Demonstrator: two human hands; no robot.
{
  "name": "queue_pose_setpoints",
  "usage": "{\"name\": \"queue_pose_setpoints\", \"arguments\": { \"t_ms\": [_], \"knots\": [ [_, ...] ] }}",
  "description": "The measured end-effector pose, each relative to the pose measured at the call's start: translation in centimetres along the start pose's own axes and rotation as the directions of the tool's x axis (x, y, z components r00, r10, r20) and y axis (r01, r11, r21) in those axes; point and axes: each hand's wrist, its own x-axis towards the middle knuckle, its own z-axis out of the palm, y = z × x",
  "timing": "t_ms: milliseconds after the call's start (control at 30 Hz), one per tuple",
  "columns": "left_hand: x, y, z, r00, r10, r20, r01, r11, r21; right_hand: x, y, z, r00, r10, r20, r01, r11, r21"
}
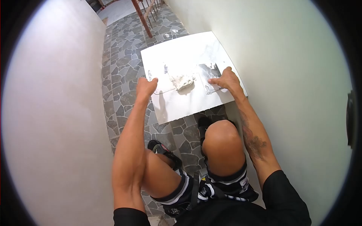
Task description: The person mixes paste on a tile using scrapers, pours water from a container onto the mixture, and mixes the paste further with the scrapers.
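Note:
A white board [181,109] is in front of my knees, with a lump of wet white putty [183,81] in its middle. My right hand [229,80] is closed on a shiny, putty-smeared flat scraper [209,75], its thumb lying over the face. To the left of the putty, my left hand [146,88] is closed at the near end of a second, paler flat scraper [165,86]. That one's thin lower edge reaches the putty. The fingers under both scrapers are hidden.
Pale walls stand close on the left [60,105] and right [298,83]. The floor [122,67] is grey stone-patterned tile. A reddish-brown metal stand [142,19] is beyond the board. A dark object [350,120] is at the right edge.

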Motion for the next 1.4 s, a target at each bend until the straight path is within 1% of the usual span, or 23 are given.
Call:
{"name": "queue_pose_setpoints", "arguments": {
  "t_ms": [67, 167, 267, 367, 467, 567, 600, 667, 767, 800, 867, 900, 1000, 1067, 1100, 1133, 1167, 1200, 1233, 1267, 1300, 1367, 1400],
  "knots": [
    [-0.6, 1.7, -0.7, 0.993, -0.069, 0.099, 0.07, 0.997, -0.011, -0.1, 0.3, -0.3, 0.998, -0.034, -0.052, 0.036, 0.998, 0.042],
    [-0.4, 3.8, -2.1, 0.999, 0.032, -0.011, -0.031, 0.999, 0.026, 2.0, -0.7, -1.1, 0.977, -0.204, 0.061, 0.194, 0.97, 0.145],
    [-0.3, 3.2, -2.2, 0.997, -0.047, -0.065, 0.051, 0.996, 0.068, 0.9, -1.4, -1.1, 0.974, -0.198, 0.113, 0.147, 0.923, 0.355],
    [1.1, 2.1, -1.6, 0.995, -0.095, 0.039, 0.092, 0.994, 0.057, 0.7, -1.2, -1.8, 0.971, -0.164, 0.176, 0.05, 0.853, 0.52],
    [1.1, 2.5, -2.1, 0.994, -0.08, 0.07, 0.089, 0.988, -0.128, -0.5, -0.8, -2.8, 0.98, -0.168, 0.104, 0.052, 0.729, 0.682],
    [0.7, 3.5, -2.4, 0.994, -0.049, 0.098, 0.07, 0.972, -0.226, -2.3, -0.4, -3.9, 0.985, -0.142, 0.096, -0.015, 0.486, 0.874],
    [0.0, 4.2, -2.7, 0.991, -0.015, 0.134, 0.053, 0.958, -0.283, -2.3, 0.3, -4.1, 0.974, -0.169, 0.153, -0.073, 0.404, 0.912],
    [-1.7, 5.5, -3.3, 0.979, 0.058, 0.196, 0.025, 0.918, -0.396, -1.9, 2.0, -3.6, 0.943, -0.292, 0.159, -0.1, 0.208, 0.973],
    [-1.5, 5.5, -3.4, 0.982, 0.173, 0.075, -0.141, 0.936, -0.322, -2.6, 3.2, -2.8, 0.903, -0.421, 0.081, -0.145, -0.121, 0.982],
    [-1.6, 5.7, -3.5, 0.981, 0.189, 0.048, -0.157, 0.913, -0.377, -3.2, 3.3, -2.5, 0.892, -0.45, 0.041, -0.161, -0.231, 0.96],
    [-2.1, 6.3, -4.3, 0.977, 0.214, -0.014, -0.194, 0.854, -0.482, -5.9, 2.0, -3.6, 0.933, -0.355, 0.05, -0.149, -0.257, 0.955],
    [-2.8, 6.9, -5.1, 0.983, 0.184, 0.01, -0.152, 0.838, -0.524, -6.7, 1.5, -4.0, 0.95, -0.308, 0.057, -0.144, -0.27, 0.952],
    [-5.5, 8.7, -6.6, 0.991, 0.122, 0.055, -0.059, 0.766, -0.64, -5.5, 1.6, -3.5, 0.905, -0.424, -0.035, -0.035, -0.156, 0.987],
    [-6.5, 9.4, -6.6, 0.992, 0.117, 0.041, -0.052, 0.692, -0.72, -5.6, 1.2, -3.4, 0.897, -0.416, -0.151, 0.268, 0.238, 0.934],
    [-6.8, 9.6, -6.6, 0.991, 0.122, 0.061, -0.044, 0.71, -0.703, -6.0, 0.7, -3.3, 0.879, -0.429, -0.209, 0.398, 0.419, 0.816],
    [-7.0, 9.7, -6.6, 0.988, 0.128, 0.082, -0.037, 0.726, -0.687, -8.4, -0.8, -4.2, 0.799, -0.501, -0.331, 0.587, 0.531, 0.612],
    [-7.0, 9.7, -6.7, 0.986, 0.136, 0.1, -0.035, 0.742, -0.67, -10.1, -1.7, -5.0, 0.778, -0.553, -0.298, 0.627, 0.653, 0.426],
    [-5.8, 8.6, -5.9, 0.979, 0.194, 0.063, -0.124, 0.811, -0.572, -11.0, -2.2, -3.9, 0.609, -0.659, -0.441, 0.791, 0.539, 0.288],
    [-4.7, 7.5, -4.9, 0.964, 0.259, 0.055, -0.175, 0.779, -0.602, -11.5, -2.6, -3.1, 0.464, -0.755, -0.464, 0.88, 0.452, 0.146],
    [-5.4, 8.3, -5.2, 0.972, 0.227, 0.066, -0.137, 0.768, -0.626, -12.2, -3.1, -3.1, 0.372, -0.834, -0.407, 0.916, 0.401, 0.016],
    [-6.5, 9.0, -5.2, 0.979, 0.188, 0.084, -0.09, 0.757, -0.647, -13.0, -3.6, -2.8, 0.376, -0.844, -0.383, 0.917, 0.399, 0.02],
    [-7.0, 9.5, -5.1, 0.981, 0.196, 0.013, -0.139, 0.739, -0.659, -13.2, -3.9, -2.5, 0.309, -0.882, -0.357, 0.936, 0.348, -0.049],
    [-7.3, 9.7, -5.4, 0.981, 0.186, 0.048, -0.105, 0.73, -0.676, -13.4, -4.1, -2.6, 0.287, -0.892, -0.348, 0.942, 0.329, -0.067]
  ]
}}
